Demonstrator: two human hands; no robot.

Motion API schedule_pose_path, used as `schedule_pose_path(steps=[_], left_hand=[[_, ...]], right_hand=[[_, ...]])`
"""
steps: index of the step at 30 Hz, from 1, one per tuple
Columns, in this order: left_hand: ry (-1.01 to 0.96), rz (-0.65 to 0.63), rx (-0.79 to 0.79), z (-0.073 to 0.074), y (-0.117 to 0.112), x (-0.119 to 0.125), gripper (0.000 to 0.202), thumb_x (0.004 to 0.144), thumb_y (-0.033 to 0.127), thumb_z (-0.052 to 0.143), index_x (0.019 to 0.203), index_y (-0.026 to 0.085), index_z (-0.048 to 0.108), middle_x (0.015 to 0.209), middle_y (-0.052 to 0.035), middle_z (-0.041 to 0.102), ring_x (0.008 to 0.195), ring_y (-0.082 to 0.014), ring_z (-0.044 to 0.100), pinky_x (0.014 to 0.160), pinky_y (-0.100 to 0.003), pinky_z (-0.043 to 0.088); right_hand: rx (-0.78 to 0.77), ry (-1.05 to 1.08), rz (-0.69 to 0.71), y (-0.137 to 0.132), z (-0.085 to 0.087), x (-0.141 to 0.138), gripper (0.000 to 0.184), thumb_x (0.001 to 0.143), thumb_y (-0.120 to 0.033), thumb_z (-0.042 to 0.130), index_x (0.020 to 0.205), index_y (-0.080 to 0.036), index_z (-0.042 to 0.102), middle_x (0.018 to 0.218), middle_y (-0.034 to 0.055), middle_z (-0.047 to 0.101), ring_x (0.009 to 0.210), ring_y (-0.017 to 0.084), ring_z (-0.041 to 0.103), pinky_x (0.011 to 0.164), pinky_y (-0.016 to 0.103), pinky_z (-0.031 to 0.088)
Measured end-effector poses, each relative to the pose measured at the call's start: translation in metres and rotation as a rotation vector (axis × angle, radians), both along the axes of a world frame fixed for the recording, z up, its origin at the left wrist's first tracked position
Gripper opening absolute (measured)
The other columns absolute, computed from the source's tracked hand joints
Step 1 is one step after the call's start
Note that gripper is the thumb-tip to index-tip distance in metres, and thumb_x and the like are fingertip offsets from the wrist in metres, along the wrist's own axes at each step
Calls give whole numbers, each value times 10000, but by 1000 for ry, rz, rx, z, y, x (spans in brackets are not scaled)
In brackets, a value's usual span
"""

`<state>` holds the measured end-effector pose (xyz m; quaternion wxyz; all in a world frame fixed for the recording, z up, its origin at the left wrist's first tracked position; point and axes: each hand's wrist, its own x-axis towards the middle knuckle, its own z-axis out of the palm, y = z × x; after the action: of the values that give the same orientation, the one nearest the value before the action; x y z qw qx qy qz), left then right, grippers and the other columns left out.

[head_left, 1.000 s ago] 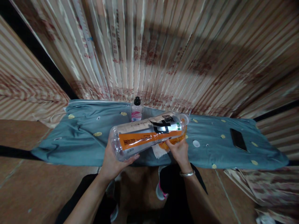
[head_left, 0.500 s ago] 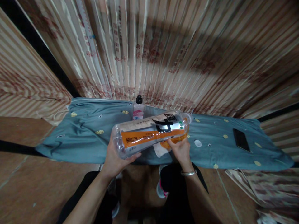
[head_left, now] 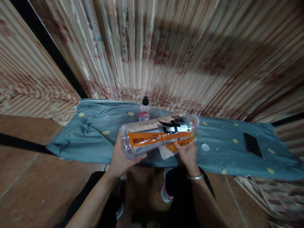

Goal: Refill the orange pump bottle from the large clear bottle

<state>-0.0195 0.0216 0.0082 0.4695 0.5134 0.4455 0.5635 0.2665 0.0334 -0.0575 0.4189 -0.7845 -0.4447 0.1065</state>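
A large clear plastic bottle point(head_left: 156, 134) with an orange and silver label lies tilted across both hands, its open neck toward the right. My left hand point(head_left: 121, 158) is closed around its base end from below. Near the neck end, my right hand point(head_left: 187, 153) grips the bottle from the near side. Behind the bottle, partly hidden, is something orange point(head_left: 172, 147) with a white piece of tissue or cloth point(head_left: 165, 153); whether my right hand also holds these, I cannot tell. Just beyond the bottle stands a small clear bottle point(head_left: 144, 110) with a black cap and pink label.
A blue-green patterned cloth point(head_left: 90, 142) covers the narrow table. Right of my hands lies a white round cap-like disc point(head_left: 205, 147), and farther right a black phone point(head_left: 253, 145). A pleated curtain point(head_left: 166, 57) hangs close behind the table. Dark frame poles point(head_left: 47, 44) run along the left.
The view has turned slightly, so everything sits a little farther right in the picture. Both hands keep their hold on the large bottle, whose tilt looks nearly the same.
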Motion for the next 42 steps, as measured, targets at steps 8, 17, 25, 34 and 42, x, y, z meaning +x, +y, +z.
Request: schedule_pose_path(steps=[8,17,25,34,42], left_hand=[[14,-39,-1,5,3,-3,837,552,431,1066,1229,197,631,1200,-134,798,1276,-429,773,1136,-629,630],[-39,-17,49,-6,15,-2,934,503,409,1085,1285,190,624,1232,-143,807,1282,-413,766,1155,-566,625],[-40,-10,60,-8,26,0,855,473,398,1069,1176,170,638,1223,-140,801,1235,-389,764,1160,-555,594],[-114,-57,42,-9,28,2,942,471,380,1087,1268,187,623,1207,-111,802,1221,-369,766,1163,-553,577],[-170,-89,82,-9,32,4,898,431,363,1110,1183,197,648,1201,-82,787,1224,-354,755,1161,-526,580]], right_hand=[[27,-6,33,3,0,0,972,655,-861,750,1292,-130,687,1172,253,828,1093,458,799,927,548,621],[27,-73,17,8,-5,-1,959,672,-908,745,1243,-144,641,1062,240,815,1034,461,787,882,532,602],[54,-71,35,13,-5,1,902,690,-770,820,1299,-135,621,1108,239,826,1074,446,793,925,525,610],[49,-69,74,15,3,-2,881,697,-645,834,1340,-86,612,1171,283,816,1100,472,793,961,548,610],[73,-38,73,18,1,1,877,668,-700,829,1301,-125,636,1168,253,819,1099,438,790,956,519,610]])
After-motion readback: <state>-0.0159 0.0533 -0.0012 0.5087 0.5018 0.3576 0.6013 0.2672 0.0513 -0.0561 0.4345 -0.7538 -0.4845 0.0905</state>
